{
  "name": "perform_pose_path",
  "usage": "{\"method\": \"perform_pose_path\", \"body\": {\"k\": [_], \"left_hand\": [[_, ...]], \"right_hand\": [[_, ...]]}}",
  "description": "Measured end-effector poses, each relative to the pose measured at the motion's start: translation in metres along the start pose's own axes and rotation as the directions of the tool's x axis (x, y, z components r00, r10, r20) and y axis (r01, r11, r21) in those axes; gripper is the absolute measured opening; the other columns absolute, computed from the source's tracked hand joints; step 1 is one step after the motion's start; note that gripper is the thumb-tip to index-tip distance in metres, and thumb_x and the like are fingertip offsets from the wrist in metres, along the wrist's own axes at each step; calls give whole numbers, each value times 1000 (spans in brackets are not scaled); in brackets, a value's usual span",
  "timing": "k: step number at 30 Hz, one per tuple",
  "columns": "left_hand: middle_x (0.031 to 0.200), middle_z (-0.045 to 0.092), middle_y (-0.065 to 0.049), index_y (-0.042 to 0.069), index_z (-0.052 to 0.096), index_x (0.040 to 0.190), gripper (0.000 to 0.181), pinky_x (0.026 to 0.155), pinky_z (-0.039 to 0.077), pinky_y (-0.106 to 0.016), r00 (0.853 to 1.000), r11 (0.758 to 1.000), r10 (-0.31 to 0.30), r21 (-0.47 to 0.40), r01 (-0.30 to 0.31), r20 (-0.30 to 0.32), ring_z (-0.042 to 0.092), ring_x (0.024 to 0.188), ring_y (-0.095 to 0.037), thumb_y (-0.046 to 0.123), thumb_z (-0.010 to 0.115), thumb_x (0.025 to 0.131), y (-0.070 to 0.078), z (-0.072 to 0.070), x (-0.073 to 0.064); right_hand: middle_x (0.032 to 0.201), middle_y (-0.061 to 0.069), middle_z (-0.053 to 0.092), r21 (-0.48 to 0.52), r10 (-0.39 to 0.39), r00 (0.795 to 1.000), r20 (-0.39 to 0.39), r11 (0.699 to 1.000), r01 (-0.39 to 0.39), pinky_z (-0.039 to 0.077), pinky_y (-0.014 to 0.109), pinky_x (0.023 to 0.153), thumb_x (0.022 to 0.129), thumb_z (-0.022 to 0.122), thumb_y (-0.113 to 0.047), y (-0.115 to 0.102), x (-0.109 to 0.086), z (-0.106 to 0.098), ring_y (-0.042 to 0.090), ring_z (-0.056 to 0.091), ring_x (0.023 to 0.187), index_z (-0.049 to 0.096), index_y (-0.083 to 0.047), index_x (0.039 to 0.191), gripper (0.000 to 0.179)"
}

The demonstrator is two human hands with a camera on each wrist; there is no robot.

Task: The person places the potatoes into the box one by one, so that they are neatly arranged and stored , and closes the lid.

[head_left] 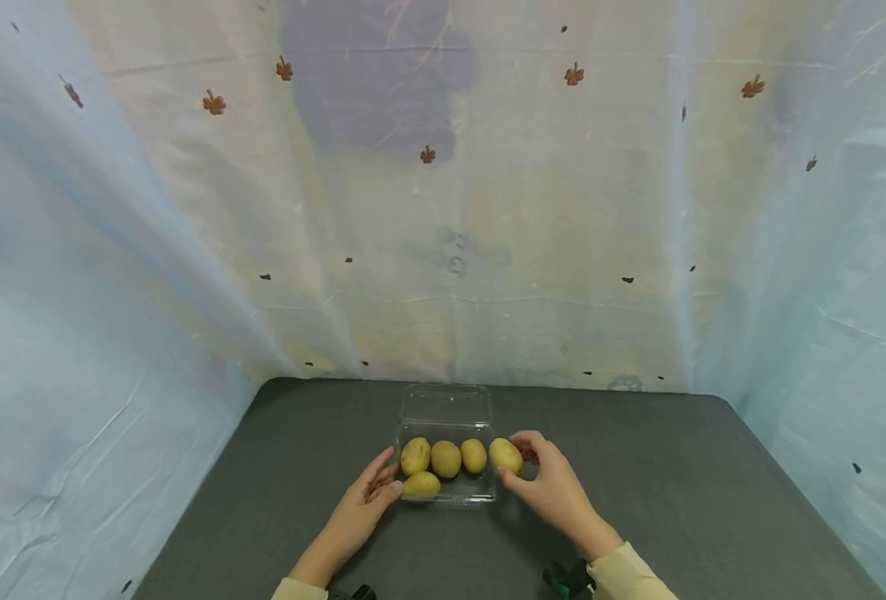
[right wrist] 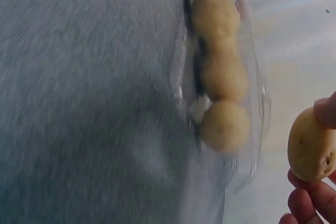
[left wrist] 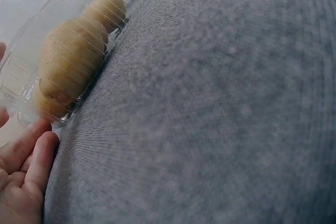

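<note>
A clear plastic clamshell container (head_left: 458,502) lies on the dark table with its lid (head_left: 446,406) raised at the far side. Inside sit several yellow potatoes (head_left: 446,459), three in a row and one potato (head_left: 421,485) at the front left. My left hand (head_left: 360,510) rests against the container's left side, its fingers fairly straight and its thumb by the front left corner. In the left wrist view, fingertips (left wrist: 48,136) are right at the container's base. My right hand (head_left: 551,483) pinches another potato (right wrist: 310,145) between thumb and fingers, beside the container's right edge.
The dark grey table (head_left: 638,500) extends on both sides of the container. A pale patterned sheet (head_left: 533,208) hangs behind the table and along both sides. Dark bands with devices (head_left: 568,577) sit at the wrists, by the light sleeves (head_left: 626,575).
</note>
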State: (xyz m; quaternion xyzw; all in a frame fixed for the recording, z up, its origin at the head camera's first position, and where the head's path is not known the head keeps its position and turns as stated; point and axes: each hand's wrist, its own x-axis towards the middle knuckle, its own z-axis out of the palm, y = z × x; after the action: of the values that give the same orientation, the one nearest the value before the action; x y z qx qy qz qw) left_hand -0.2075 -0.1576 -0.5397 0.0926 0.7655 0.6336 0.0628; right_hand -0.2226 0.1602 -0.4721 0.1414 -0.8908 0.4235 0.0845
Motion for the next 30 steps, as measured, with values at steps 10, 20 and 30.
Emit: {"method": "perform_pose_path", "body": {"k": [10, 20, 30], "left_hand": [[149, 38, -16, 27, 24, 154, 65, 107, 37, -44, 1000, 1000, -5, 13, 5, -10, 36, 137, -30, 37, 56, 99, -1, 1, 0], [149, 37, -17, 25, 24, 154, 65, 108, 35, -45, 1000, 1000, 3, 16, -3, -14, 36, 137, -30, 36, 56, 99, 3, 1, -2], [150, 36, -18, 26, 24, 154, 65, 107, 37, -44, 1000, 1000, 5, 9, -5, -10, 36, 137, -30, 36, 56, 99, 3, 0, -2]], "right_hand": [[104, -9, 54, -58, -51, 994, 100, 997, 57, 48, 40, 80, 85, 72, -47, -10, 3, 21, 22, 53, 98, 58, -26, 119, 43], [105, -11, 57, -85, -90, 982, 169, 991, 105, 47, 36, 75, 86, 72, -43, -12, 6, 32, 16, 51, 95, 59, -24, 119, 40], [113, -11, 61, -136, -102, 974, 204, 982, 131, 44, 42, 83, 87, 70, -45, -13, 9, 39, 16, 49, 100, 62, -25, 121, 39]]}}
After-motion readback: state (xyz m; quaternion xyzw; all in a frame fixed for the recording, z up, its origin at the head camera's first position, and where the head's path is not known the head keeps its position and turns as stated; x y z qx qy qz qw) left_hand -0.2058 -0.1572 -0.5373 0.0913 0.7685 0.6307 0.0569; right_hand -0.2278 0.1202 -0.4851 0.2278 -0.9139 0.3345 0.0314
